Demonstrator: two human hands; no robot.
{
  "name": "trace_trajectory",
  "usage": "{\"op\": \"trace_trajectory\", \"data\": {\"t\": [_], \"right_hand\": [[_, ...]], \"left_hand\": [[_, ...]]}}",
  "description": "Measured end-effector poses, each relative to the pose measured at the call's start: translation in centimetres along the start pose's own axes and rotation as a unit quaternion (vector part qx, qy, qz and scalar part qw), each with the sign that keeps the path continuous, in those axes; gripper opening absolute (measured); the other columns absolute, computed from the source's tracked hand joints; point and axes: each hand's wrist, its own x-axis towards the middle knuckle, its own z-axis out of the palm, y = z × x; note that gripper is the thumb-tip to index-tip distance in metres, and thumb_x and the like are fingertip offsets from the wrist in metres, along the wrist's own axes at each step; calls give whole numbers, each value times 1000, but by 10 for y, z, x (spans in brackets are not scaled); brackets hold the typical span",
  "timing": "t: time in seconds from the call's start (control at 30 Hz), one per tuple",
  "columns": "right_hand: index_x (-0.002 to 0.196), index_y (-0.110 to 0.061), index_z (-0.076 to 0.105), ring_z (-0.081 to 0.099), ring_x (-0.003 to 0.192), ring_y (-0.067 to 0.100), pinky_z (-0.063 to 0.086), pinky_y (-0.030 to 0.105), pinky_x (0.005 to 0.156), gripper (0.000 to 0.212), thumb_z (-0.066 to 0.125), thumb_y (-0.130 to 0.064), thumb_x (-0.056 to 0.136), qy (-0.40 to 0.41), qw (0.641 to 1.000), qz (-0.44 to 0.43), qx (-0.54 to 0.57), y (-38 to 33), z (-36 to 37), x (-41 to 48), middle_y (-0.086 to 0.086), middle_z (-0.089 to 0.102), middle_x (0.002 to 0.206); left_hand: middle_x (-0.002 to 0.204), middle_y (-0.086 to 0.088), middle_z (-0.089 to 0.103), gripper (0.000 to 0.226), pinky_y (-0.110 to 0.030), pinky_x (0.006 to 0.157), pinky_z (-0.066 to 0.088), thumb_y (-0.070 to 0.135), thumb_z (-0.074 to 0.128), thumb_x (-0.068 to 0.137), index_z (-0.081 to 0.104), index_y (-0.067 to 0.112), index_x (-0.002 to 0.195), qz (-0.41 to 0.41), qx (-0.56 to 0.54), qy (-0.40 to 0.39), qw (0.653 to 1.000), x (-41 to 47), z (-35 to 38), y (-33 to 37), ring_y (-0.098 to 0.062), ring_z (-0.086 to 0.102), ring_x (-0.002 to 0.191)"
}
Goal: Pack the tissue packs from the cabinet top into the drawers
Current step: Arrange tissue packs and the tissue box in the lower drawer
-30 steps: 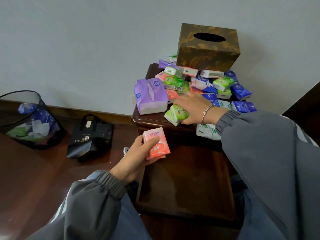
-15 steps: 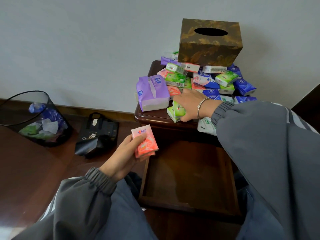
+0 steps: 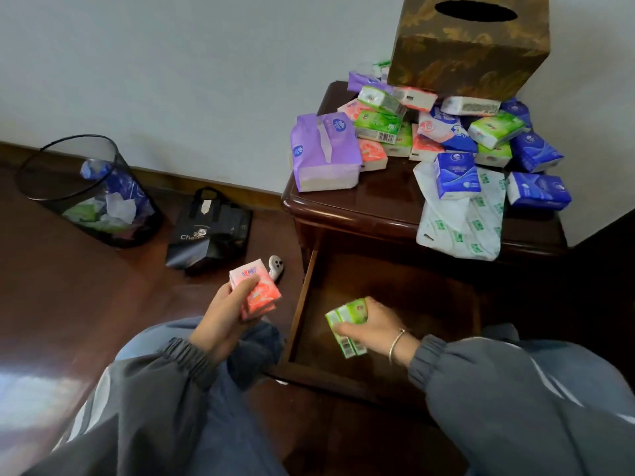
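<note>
Just the head cam here. Lower middle of the frame: the right hand (image 3: pixel 367 326) is curled around a couple of green tissue packs (image 3: pixel 345 324), low in the open drawer (image 3: pixel 304 304). It's close to the drawer's left wall and front edge, but I can't tell if the packs touch the bottom. Dark wood shows behind and to the right of the hand, so there's room there.

The left hand (image 3: pixel 223 314) grips pink tissue packs (image 3: pixel 256 293) just left of the drawer, over the floor and apart from the drawer wall.

Upper right: the pile of tissue packs (image 3: pixel 446 132) covers the back of the cabinet top (image 3: pixel 371 201), and a brown tissue box (image 3: pixel 470 46) sits on the back of the pile. A purple soft pack (image 3: pixel 324 152) is near the top's left edge, and a white-and-green wrapper (image 3: pixel 460 221) droops over the front edge. Polished wood shows along the front-left strip.

Left side of the frame: a mesh wastebasket (image 3: pixel 86 190) and a black bag (image 3: pixel 209 231) sit on the floor, well apart from the drawer.
</note>
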Motion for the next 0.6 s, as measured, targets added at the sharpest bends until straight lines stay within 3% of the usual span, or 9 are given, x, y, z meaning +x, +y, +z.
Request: {"op": "trace_trajectory", "data": {"t": [0.1, 0.27, 0.33, 0.4, 0.5, 0.53, 0.6], "right_hand": [[114, -15, 53, 63, 98, 22, 52, 29, 80, 61, 72, -48, 66, 15, 995, 93, -10, 17, 41, 40, 5, 65, 110], [103, -13, 60, 64, 91, 21, 54, 31, 79, 54, 70, -54, 69, 3, 988, 155, -20, 34, 90, 65, 6, 67, 103], [92, -18, 60, 63, 87, 20, 51, 28, 76, 49, 72, -58, 67, -19, 984, 172, 42, 40, 98, 68, 6, 68, 100], [104, -15, 61, 63, 89, 23, 49, 28, 79, 62, 65, -66, 69, -40, 975, 197, 89, 45, 96, 74, 7, 67, 103], [128, -8, 50, 58, 111, 29, 46, 32, 91, 75, 47, -67, 82, -61, 974, 211, 59, 54, 83, 84, 13, 59, 125], [130, -6, 49, 57, 113, 31, 48, 32, 88, 71, 45, -62, 86, -74, 974, 208, 47, 56, 80, 86, 14, 58, 127], [128, -6, 52, 60, 106, 30, 47, 27, 65, 59, 48, -51, 90, -109, 975, 191, 34, 59, 80, 88, 14, 61, 121]], "left_hand": [[92, -10, 75, 33, -40, 75, 51, 36, 62, 87, 63, 13, 111, -4, 7, 8, 1000, 5, -5, -7, -20, 72, 75], [96, -10, 76, 30, -41, 81, 57, 34, 62, 90, 62, 13, 112, -15, 11, 6, 1000, 17, -3, -8, -21, 73, 83], [95, -10, 76, 30, -44, 86, 56, 31, 62, 91, 62, 10, 112, -22, 2, 6, 1000, 22, 0, -7, -22, 73, 85], [97, -11, 75, 32, -44, 86, 56, 30, 62, 91, 60, 9, 114, -33, 3, -1, 999, 27, 2, -8, -23, 73, 86], [99, -10, 76, 31, -46, 89, 56, 30, 63, 91, 58, 12, 116, -57, 5, -5, 998, 29, 3, -10, -24, 73, 90], [98, -9, 76, 30, -46, 89, 56, 30, 62, 91, 58, 13, 116, -61, 5, -6, 998, 29, 2, -11, -23, 73, 90], [99, -9, 76, 31, -46, 90, 55, 31, 62, 91, 57, 14, 117, -60, 7, -6, 998, 30, 2, -11, -23, 73, 91]]}}
